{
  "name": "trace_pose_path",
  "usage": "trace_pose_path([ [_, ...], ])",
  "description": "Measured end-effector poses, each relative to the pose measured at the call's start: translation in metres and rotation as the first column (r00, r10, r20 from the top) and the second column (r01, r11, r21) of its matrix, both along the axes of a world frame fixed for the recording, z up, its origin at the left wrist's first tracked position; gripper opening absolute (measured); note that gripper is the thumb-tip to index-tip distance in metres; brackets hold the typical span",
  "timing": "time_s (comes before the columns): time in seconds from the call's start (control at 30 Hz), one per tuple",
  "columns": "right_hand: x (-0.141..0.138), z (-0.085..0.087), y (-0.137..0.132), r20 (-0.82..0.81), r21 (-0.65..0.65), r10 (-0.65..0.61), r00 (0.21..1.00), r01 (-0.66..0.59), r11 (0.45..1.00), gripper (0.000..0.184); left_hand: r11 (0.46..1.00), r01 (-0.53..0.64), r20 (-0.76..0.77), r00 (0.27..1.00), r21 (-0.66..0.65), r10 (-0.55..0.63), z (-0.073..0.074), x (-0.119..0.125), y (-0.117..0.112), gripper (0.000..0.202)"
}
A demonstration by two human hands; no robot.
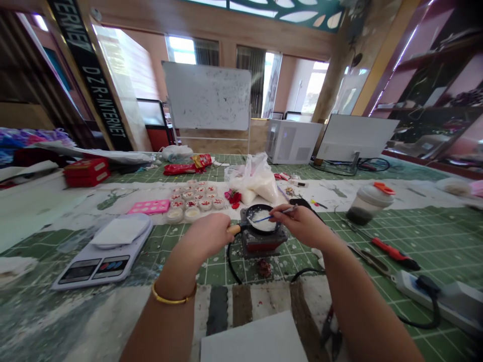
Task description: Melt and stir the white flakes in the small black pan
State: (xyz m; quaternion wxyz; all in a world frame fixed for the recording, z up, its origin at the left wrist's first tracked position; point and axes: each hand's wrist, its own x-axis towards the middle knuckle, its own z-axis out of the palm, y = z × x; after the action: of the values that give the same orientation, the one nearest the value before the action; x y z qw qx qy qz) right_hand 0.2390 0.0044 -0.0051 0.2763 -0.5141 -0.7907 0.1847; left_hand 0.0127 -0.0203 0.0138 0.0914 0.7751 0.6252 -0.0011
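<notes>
Head view: left hand [212, 232] around frying-pan handle [234, 230] at left edge of hotplate [262, 247], right hand [302, 226] with thin blue stick [263, 219].

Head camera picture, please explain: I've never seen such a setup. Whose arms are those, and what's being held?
There is no machine here. The camera sits on a person's head, looking forward and down, so the two bare arms are the wearer's own. The left hand grips the handle of a small black pan, which rests on a dark block. The right hand holds a thin blue tool, its end at the white contents of the pan. A white scale lies to the left on the green gridded mat; farther off are small filled cups, a pink tray and a plastic bag.
</notes>
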Motion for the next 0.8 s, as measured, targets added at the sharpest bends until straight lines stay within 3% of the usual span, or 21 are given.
trace_pose_path([
  [0.13, 0.004, 0.003, 0.002, 0.124, 0.124, -0.233, 0.965, 0.218, 0.968, 0.029, 1.0, 0.009, -0.004, 1.0, 0.015, -0.009, 0.001, 0.001, 0.0, 0.024],
  [0.3, 0.001, 0.003, -0.001, 0.078, 0.014, -0.027, 0.997, 0.026, 1.0, 0.031, 1.0, 0.011, -0.002, 1.0, 0.019, -0.011, 0.002, 0.001, -0.001, 0.022],
  [0.47, 0.006, 0.004, 0.001, 0.141, 0.115, -0.237, 0.961, 0.222, 0.968, 0.031, 1.0, 0.022, -0.002, 1.0, 0.009, -0.022, 0.001, 0.0, 0.0, 0.024],
  [0.63, 0.008, 0.005, 0.0, 0.115, 0.046, -0.077, 0.99, 0.072, 0.996, 0.031, 1.0, 0.018, -0.004, 1.0, 0.011, -0.018, 0.0, 0.0, 0.0, 0.024],
  [0.73, 0.01, 0.006, 0.0, 0.131, 0.127, -0.189, 0.973, 0.173, 0.977, 0.032, 1.0, 0.013, -0.004, 1.0, 0.003, -0.013, 0.001, 0.001, 0.0, 0.023],
  [0.8, 0.013, 0.007, 0.0, 0.173, 0.108, -0.209, 0.962, 0.193, 0.975, 0.032, 1.0, 0.008, -0.007, 1.0, -0.004, -0.008, 0.001, 0.001, 0.0, 0.024],
])
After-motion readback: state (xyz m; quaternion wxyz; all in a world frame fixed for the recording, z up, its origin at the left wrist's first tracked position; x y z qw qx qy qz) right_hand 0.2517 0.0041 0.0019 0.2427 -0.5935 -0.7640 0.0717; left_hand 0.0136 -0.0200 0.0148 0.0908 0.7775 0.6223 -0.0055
